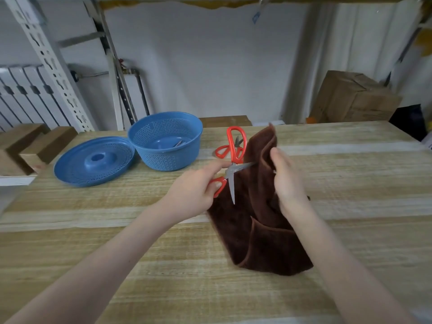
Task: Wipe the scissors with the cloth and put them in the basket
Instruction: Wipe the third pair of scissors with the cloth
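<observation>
1. the scissors [231,181] in my left hand [196,190]: bare grey metal blades with a dull sheen, smooth glossy red plastic handles.
2. the cloth [264,230] my right hand [286,181] grips: brown, plush, matt.
3. the basket [163,157]: blue plastic, perforated, slightly shiny.
4. the table [117,230]: pale grained wood, matt.

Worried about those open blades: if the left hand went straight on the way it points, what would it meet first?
Probably the brown cloth the right hand holds up; one blade of the scissors in the left hand reaches it. Depth is uncertain.
</observation>
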The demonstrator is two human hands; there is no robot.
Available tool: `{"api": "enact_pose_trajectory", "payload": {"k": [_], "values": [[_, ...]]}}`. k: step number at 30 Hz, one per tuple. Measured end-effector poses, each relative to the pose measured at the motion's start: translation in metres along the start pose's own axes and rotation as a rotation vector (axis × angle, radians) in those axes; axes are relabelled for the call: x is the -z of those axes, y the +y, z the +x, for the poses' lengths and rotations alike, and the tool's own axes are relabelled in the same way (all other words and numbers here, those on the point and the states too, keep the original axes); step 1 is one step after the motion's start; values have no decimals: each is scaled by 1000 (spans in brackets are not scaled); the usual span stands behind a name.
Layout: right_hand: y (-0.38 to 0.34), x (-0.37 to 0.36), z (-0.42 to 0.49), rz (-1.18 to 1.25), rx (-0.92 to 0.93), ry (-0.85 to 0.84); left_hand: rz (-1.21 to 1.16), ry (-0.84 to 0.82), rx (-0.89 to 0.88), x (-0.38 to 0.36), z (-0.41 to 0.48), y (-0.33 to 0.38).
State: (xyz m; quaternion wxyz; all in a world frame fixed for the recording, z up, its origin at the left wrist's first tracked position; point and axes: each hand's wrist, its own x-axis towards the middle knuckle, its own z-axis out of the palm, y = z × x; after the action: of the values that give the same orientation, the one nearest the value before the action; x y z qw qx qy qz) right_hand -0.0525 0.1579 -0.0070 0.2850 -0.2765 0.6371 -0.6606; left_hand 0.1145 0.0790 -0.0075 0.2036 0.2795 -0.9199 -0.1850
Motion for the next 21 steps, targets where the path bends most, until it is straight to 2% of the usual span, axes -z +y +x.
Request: {"api": "enact_pose_trajectory", "payload": {"k": [5, 8, 16, 21], "values": [[7, 3, 0, -305, 210, -69, -19, 10, 34, -6, -3, 2], [10, 9, 2, -414, 255, -89, -3, 21, 56, -8, -6, 4], [9, 22, 12, -568, 272, -241, -4, -56, 26, -12, -7, 2], [11, 17, 14, -553, 389, -217, -24, -149, -22, -5, 1, 2]]}}
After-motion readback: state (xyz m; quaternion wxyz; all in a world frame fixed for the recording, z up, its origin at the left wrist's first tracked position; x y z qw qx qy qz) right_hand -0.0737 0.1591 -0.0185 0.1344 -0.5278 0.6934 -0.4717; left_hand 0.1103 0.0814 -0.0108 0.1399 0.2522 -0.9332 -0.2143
